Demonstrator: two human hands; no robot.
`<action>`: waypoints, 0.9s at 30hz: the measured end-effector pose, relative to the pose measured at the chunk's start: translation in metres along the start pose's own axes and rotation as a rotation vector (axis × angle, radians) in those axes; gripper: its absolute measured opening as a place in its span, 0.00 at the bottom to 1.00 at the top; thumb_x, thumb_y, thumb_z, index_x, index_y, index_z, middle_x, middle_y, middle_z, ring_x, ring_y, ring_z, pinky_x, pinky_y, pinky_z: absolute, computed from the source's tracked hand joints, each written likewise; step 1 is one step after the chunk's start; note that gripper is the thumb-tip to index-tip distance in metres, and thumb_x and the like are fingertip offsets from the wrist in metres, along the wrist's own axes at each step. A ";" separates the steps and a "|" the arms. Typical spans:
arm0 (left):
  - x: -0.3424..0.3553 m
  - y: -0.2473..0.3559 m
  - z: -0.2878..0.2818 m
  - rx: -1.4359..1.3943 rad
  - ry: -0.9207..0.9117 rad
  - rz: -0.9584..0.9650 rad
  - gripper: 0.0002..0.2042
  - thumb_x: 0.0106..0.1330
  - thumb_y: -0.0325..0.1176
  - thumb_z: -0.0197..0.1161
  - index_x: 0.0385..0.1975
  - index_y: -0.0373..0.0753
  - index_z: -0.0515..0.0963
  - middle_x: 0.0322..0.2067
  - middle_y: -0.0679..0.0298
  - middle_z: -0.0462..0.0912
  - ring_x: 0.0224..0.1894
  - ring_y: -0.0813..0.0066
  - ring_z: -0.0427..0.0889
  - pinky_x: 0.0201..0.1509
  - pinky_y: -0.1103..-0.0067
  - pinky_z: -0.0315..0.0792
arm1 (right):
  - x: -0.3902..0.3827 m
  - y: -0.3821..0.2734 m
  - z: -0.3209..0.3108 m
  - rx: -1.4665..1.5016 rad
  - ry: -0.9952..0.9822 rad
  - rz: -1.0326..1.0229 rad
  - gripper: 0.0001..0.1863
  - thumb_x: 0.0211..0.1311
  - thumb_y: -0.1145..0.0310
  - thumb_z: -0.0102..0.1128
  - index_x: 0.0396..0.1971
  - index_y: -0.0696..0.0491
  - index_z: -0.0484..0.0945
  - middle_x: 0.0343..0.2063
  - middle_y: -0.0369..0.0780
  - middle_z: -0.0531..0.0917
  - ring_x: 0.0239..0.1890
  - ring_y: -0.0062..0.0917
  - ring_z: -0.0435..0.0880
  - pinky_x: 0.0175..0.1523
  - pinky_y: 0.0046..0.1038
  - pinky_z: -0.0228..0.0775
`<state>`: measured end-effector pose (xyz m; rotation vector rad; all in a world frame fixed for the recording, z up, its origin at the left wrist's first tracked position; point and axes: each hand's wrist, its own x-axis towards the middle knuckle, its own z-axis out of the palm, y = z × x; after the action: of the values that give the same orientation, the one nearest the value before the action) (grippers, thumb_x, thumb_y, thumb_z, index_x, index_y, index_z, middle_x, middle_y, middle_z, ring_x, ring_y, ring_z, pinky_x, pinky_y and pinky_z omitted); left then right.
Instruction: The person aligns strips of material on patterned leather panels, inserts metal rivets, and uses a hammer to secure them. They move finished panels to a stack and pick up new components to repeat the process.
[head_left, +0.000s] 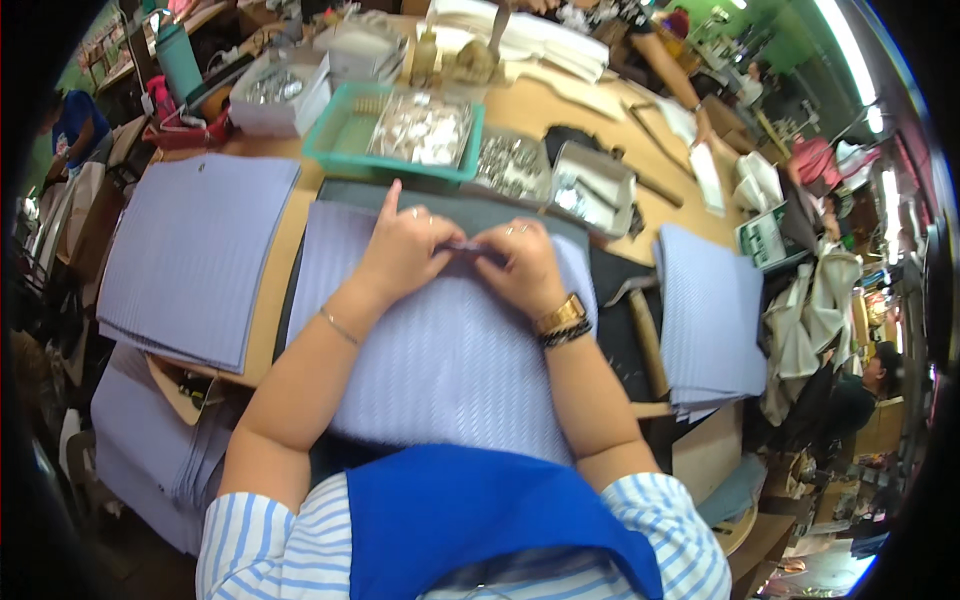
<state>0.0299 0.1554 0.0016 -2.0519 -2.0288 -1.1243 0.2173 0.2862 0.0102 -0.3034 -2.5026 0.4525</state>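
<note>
blue apron (480, 510) nearest; beyond it, at twelve o'clock, left hand (400, 250) and right hand (525, 262) pinch a small dark piece (468, 246) on the lavender panel (450, 350); seemingly attaching it; steady alignment needed; hammer (645, 330) at three o'clock.

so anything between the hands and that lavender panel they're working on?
Nothing visible. Both the left hand and right hand already rest on the lavender panel, their fingers pinching a small piece at its top edge. The hammer lies off to the right, clear of them.
</note>
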 end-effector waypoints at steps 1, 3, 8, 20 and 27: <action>0.001 0.002 -0.001 0.029 0.007 0.025 0.08 0.56 0.30 0.72 0.34 0.50 0.86 0.32 0.72 0.88 0.40 0.70 0.85 0.79 0.45 0.50 | 0.002 -0.004 -0.006 -0.036 -0.023 -0.027 0.13 0.50 0.70 0.75 0.37 0.46 0.84 0.34 0.34 0.88 0.40 0.32 0.85 0.59 0.41 0.70; 0.001 0.013 -0.006 0.144 0.024 0.130 0.07 0.55 0.31 0.71 0.33 0.48 0.84 0.32 0.70 0.86 0.40 0.68 0.85 0.71 0.53 0.66 | 0.005 -0.016 -0.017 -0.133 -0.077 -0.062 0.13 0.50 0.68 0.75 0.36 0.46 0.81 0.32 0.34 0.86 0.39 0.32 0.85 0.50 0.38 0.72; -0.021 0.046 -0.024 0.278 -0.048 0.202 0.05 0.55 0.33 0.68 0.30 0.43 0.81 0.32 0.65 0.85 0.38 0.64 0.86 0.54 0.65 0.77 | -0.006 -0.055 -0.037 -0.195 -0.243 -0.103 0.08 0.57 0.68 0.70 0.35 0.49 0.82 0.33 0.37 0.85 0.39 0.34 0.85 0.43 0.36 0.76; -0.064 0.036 -0.007 -0.086 -0.091 0.025 0.07 0.65 0.42 0.71 0.36 0.48 0.87 0.35 0.69 0.87 0.38 0.69 0.85 0.44 0.71 0.69 | 0.010 -0.047 -0.063 0.228 -0.451 0.184 0.11 0.63 0.66 0.69 0.40 0.57 0.89 0.32 0.49 0.89 0.33 0.39 0.90 0.44 0.36 0.82; -0.059 0.032 -0.004 -0.108 -0.098 0.080 0.06 0.66 0.41 0.70 0.35 0.48 0.87 0.34 0.70 0.85 0.38 0.70 0.84 0.44 0.70 0.69 | 0.113 0.025 -0.028 -0.083 -0.216 0.099 0.12 0.68 0.62 0.68 0.43 0.55 0.89 0.34 0.45 0.90 0.34 0.33 0.89 0.42 0.34 0.80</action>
<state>0.0634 0.0985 -0.0120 -2.2600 -1.9476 -1.1656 0.1447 0.3512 0.0792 -0.4330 -2.7309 0.4418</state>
